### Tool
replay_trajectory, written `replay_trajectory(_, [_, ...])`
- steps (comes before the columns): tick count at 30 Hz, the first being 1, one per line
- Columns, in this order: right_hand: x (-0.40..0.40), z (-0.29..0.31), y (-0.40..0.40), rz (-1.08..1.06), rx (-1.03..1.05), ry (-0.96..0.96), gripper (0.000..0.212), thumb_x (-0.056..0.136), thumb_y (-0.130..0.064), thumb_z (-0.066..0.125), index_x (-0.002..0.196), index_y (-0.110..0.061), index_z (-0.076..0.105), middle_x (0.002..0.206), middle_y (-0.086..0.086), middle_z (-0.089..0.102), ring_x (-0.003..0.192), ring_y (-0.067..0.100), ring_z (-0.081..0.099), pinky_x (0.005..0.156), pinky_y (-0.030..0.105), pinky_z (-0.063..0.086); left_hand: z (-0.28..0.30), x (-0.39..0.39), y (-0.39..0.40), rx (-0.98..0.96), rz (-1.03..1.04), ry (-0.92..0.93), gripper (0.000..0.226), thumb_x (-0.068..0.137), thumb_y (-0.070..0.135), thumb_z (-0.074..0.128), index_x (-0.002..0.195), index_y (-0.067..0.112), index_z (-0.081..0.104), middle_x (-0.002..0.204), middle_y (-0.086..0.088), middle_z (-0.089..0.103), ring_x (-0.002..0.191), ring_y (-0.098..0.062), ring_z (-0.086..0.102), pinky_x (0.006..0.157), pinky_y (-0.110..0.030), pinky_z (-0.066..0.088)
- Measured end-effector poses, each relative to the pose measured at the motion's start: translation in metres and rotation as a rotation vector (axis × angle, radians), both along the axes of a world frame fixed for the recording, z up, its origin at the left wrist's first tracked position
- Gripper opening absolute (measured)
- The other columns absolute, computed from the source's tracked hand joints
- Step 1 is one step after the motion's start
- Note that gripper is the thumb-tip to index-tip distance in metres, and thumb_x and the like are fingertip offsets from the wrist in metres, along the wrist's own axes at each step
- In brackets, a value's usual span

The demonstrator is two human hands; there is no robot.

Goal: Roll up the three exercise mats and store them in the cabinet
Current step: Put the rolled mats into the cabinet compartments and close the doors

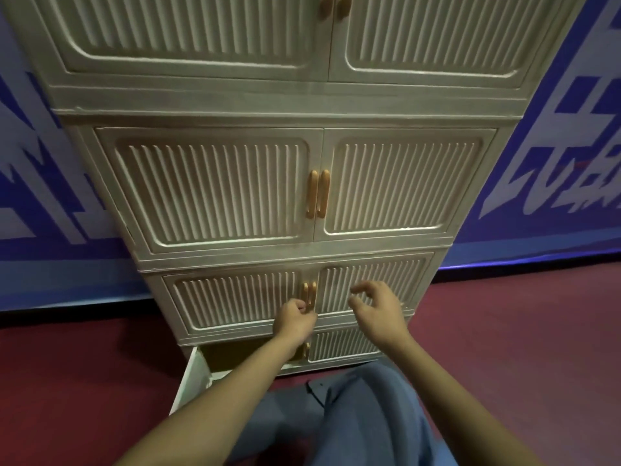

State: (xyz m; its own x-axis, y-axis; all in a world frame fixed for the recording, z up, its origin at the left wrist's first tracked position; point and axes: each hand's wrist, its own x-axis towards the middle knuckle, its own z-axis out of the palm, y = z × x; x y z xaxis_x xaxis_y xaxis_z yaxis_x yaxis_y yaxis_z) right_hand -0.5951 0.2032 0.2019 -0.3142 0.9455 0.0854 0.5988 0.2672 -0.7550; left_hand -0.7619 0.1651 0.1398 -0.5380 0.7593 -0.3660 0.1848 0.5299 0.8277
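No mats are in view, so judging only the cabinet (295, 183): its light, stiff door should swing easily from the handle (306, 294) the left hand (294, 319) pinches, the right hand (376, 306) hovering loosely curled, empty, just beside it.

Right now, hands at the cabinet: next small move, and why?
Probably pull the left door of the third tier open: the left hand already grips its handle, both doors there are closed, and the right hand hovers open near the right door. No mats in view.
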Motion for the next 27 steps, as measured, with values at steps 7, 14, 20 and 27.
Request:
replay_trajectory(7, [0.006, -0.051, -0.021, -0.083, -0.170, -0.033, 0.015, 0.090, -0.019, 0.064, 0.103, -0.017, 0.072, 0.108, 0.000, 0.067, 0.097, 0.013, 0.063, 0.085, 0.030, 0.049, -0.026, 0.019, 0.034, 0.023, 0.114, -0.017, 0.075, 0.091, 0.033, 0.075, 0.148, 0.017, 0.030, 0.145, -0.010, 0.047, 0.118, -0.032, 0.056, 0.090, -0.039, 0.049])
replay_trajectory(14, [0.055, -0.065, -0.024, -0.107, -0.158, -0.155, 0.007, 0.086, -0.018, 0.061, 0.083, -0.018, 0.067, 0.098, -0.001, 0.064, 0.088, 0.015, 0.060, 0.076, 0.028, 0.040, -0.051, 0.026, 0.056, -0.048, 0.257, 0.406, 0.062, 0.090, 0.061, 0.059, 0.130, 0.014, 0.048, 0.133, -0.010, 0.056, 0.119, -0.040, 0.058, 0.105, -0.057, 0.042])
replay_trajectory(20, [0.094, -0.071, -0.012, -0.214, -0.155, -0.116, 0.012, 0.086, -0.020, 0.061, 0.088, -0.015, 0.072, 0.099, 0.003, 0.068, 0.083, 0.017, 0.058, 0.072, 0.026, 0.038, -0.047, 0.021, 0.044, -0.045, 0.147, 0.658, 0.037, 0.093, 0.056, 0.056, 0.107, 0.022, 0.061, 0.106, -0.001, 0.068, 0.100, -0.024, 0.064, 0.098, -0.042, 0.037])
replay_trajectory(27, [0.078, -0.055, -0.034, -0.148, -0.105, 0.029, 0.009, 0.090, -0.020, 0.060, 0.084, -0.016, 0.065, 0.097, 0.003, 0.065, 0.085, 0.020, 0.061, 0.072, 0.028, 0.040, -0.046, 0.038, 0.017, 0.020, 0.118, 0.596, 0.039, 0.085, 0.058, 0.066, 0.109, 0.027, 0.062, 0.111, 0.002, 0.066, 0.106, -0.024, 0.063, 0.101, -0.048, 0.046])
